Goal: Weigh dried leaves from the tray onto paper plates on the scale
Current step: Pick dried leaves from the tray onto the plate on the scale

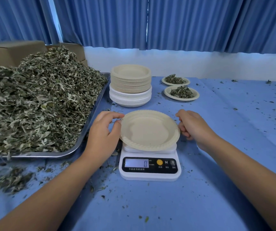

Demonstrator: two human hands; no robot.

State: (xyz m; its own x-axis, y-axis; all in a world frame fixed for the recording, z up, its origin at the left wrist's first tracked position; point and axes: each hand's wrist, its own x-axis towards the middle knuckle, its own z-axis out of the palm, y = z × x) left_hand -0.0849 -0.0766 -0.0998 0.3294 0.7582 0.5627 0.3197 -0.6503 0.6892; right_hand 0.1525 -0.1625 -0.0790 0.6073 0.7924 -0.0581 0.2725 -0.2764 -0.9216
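Note:
An empty beige paper plate (149, 130) sits on the white digital scale (149, 169), whose display reads 0. My left hand (103, 130) pinches the plate's left rim. My right hand (192, 125) is curled against its right rim. A steel tray (90, 114) at the left holds a tall heap of dried leaves (37, 100). Behind the scale stands a stack of paper plates (130, 85), beige ones on white ones.
Two filled plates (181, 94) (175, 80) of leaves lie at the back right. Loose leaf bits (12, 179) are scattered over the blue tablecloth. Cardboard boxes (12, 52) stand behind the tray, and blue curtains hang at the back.

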